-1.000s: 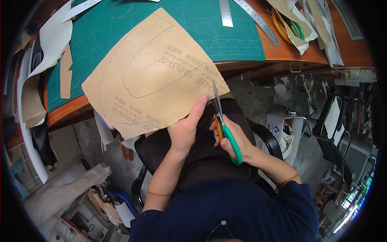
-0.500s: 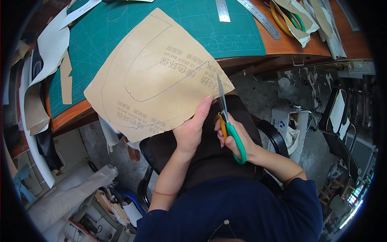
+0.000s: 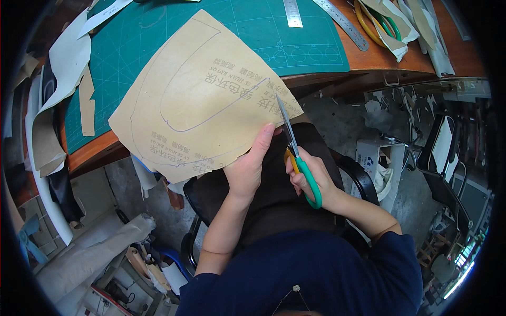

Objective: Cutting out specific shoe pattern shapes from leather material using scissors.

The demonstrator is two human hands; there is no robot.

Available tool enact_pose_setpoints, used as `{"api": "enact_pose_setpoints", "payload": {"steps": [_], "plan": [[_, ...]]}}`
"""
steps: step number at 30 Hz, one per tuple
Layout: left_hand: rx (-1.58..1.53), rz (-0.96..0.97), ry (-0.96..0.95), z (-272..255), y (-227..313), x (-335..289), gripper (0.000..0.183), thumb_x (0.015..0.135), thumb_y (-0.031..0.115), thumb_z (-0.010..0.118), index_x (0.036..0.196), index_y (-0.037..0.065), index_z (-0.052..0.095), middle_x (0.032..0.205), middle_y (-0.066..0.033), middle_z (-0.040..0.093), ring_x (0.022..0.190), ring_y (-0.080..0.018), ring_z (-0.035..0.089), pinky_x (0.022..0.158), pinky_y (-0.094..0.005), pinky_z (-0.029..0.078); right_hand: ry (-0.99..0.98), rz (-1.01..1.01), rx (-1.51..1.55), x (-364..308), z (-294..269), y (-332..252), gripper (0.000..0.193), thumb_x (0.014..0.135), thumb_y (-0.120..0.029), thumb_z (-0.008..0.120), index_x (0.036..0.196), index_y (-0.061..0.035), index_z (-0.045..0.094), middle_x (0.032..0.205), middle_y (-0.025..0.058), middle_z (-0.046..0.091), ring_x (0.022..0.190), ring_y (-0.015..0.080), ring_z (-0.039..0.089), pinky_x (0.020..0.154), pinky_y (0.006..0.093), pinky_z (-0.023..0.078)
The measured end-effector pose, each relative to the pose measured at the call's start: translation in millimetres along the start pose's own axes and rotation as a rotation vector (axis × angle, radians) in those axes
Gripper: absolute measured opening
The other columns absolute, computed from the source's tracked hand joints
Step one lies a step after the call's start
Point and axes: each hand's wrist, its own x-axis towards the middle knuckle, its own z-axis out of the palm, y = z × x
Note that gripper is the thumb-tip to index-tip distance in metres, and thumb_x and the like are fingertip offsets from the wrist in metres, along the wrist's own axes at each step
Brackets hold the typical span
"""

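A tan sheet of printed backing material (image 3: 195,89) with a curved outline drawn in pen is held up by my left hand (image 3: 247,166). My left thumb lies on top of its lower edge, with the fingers hidden underneath. My right hand (image 3: 315,179) grips scissors (image 3: 308,179) with one green and one yellow handle. Their blades point up and to the left at the sheet's right-hand part, one blade lying above the printed face. The lower blade is partly hidden, so how deep the blades reach into the sheet is unclear.
Beneath the sheet's far part lies a green cutting mat (image 3: 232,47) on a wooden table (image 3: 369,60). Two metal rulers (image 3: 293,13) rest at the back, beside another pair of scissors (image 3: 369,23) and scraps. White strips (image 3: 68,58) hang at the left. A black chair (image 3: 443,152) stands right.
The sheet has shifted slightly left with my left hand. The scissors' blades have tilted further left over the sheet, and the handles have drawn closer together.
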Motion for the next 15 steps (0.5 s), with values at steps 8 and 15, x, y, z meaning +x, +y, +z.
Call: {"api": "enact_pose_setpoints", "payload": {"steps": [8, 15], "plan": [[-0.011, -0.023, -0.011, -2, 2, 0, 0.018, 0.086, -0.003, 0.061, 0.104, -0.007, 0.060, 0.097, -0.0129, 0.064, 0.085, -0.0193, 0.064, 0.078, -0.0318, 0.055, -0.013, 0.116, 0.065, -3, -1, -5, 0.040, 0.085, -0.037, 0.066, 0.079, -0.0051, 0.044, 0.054, 0.0001, 0.047, 0.041, 0.0067, 0.046, 0.039, 0.0204, 0.032], [0.112, -0.028, -0.037, -14, -7, -3, 0.019, 0.085, 0.001, 0.064, 0.103, -0.004, 0.063, 0.097, -0.0091, 0.065, 0.086, -0.0159, 0.063, 0.079, -0.0267, 0.050, 0.011, 0.088, 0.137, -4, 0, 3, 0.043, 0.085, -0.043, 0.064, 0.080, -0.0051, 0.044, 0.053, -0.0007, 0.046, 0.040, 0.0064, 0.046, 0.039, 0.0200, 0.033]]}}
